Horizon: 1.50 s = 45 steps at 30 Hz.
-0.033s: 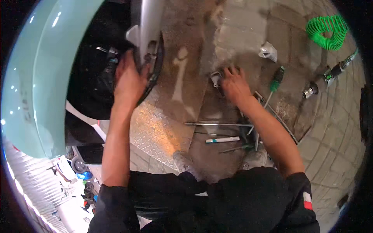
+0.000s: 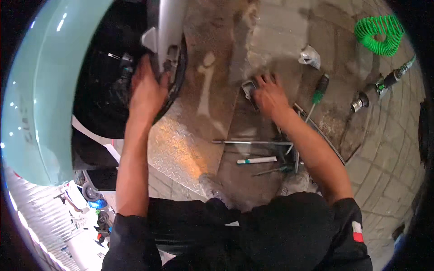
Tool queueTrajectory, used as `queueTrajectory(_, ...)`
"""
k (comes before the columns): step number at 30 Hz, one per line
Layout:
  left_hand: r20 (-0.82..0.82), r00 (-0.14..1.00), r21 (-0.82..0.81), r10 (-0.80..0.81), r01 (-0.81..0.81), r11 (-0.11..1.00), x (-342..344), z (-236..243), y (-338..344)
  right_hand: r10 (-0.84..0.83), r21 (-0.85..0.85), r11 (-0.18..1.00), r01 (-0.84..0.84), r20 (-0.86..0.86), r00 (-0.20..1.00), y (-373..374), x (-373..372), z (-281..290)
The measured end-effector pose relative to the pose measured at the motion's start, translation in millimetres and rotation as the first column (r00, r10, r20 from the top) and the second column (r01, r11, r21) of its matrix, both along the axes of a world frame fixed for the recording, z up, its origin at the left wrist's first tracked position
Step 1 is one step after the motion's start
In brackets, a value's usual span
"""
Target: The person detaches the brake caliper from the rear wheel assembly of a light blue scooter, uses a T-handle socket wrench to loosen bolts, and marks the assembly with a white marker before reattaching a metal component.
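Observation:
My left hand (image 2: pixel 148 92) reaches in at the black wheel (image 2: pixel 178 90), beside the lower end of a silver fork leg (image 2: pixel 169 27). Its thumb and fingers are bent about a dark part there; the fingertips and the part are hard to make out. Left of that hand, a small metal pin (image 2: pixel 114 56) sticks out near the hub. My right hand (image 2: pixel 272 97) is low over the ground, palm down, fingers apart. Just left of it, close to its thumb side, lies a small grey metal bracket (image 2: pixel 247 89); whether they touch is unclear.
A green-handled screwdriver (image 2: pixel 320 89), a long metal bar (image 2: pixel 248 142) and a white tube (image 2: pixel 257 160) lie to the right. Farther off are a power tool (image 2: pixel 374 95), a coiled green hose (image 2: pixel 379 36) and a crumpled wrapper (image 2: pixel 309 57). A pale green body panel (image 2: pixel 52 81) rises on the left.
The whole view has shifted slightly, so everything sits a little further left. Both hands stay at the same places, beside the wheel and beside the bracket.

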State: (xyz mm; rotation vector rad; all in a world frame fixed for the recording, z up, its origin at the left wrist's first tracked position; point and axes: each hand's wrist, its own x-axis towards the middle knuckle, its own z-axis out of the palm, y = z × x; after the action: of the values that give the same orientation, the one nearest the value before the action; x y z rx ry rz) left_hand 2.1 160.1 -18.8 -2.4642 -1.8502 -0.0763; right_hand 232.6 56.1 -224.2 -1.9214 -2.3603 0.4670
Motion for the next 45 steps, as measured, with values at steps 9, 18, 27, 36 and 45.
queueTrajectory(9,0.031,0.997,0.035,-0.068,0.067,0.997,-2,-4,10,0.071,0.233,0.971,-0.055,-0.064,0.995,10,16,-11)
queueTrajectory(18,0.050,0.994,0.214,-0.098,0.085,0.973,-9,-17,12,0.003,-0.041,0.999,-0.028,-0.510,0.860,57,40,65)
queueTrajectory(27,-0.045,0.996,0.153,-0.073,0.079,0.985,-6,-13,4,-0.174,-0.143,0.981,0.132,-0.948,0.265,101,-38,81)
queueTrajectory(36,-0.035,0.999,0.105,-0.042,0.045,0.993,1,-5,7,-0.061,0.002,0.934,0.357,-0.984,0.166,117,-80,97)
queueTrajectory(45,-0.028,1.000,0.088,0.011,-0.008,0.996,-2,-2,11,0.041,0.218,0.841,0.495,-0.938,0.343,123,-107,97)
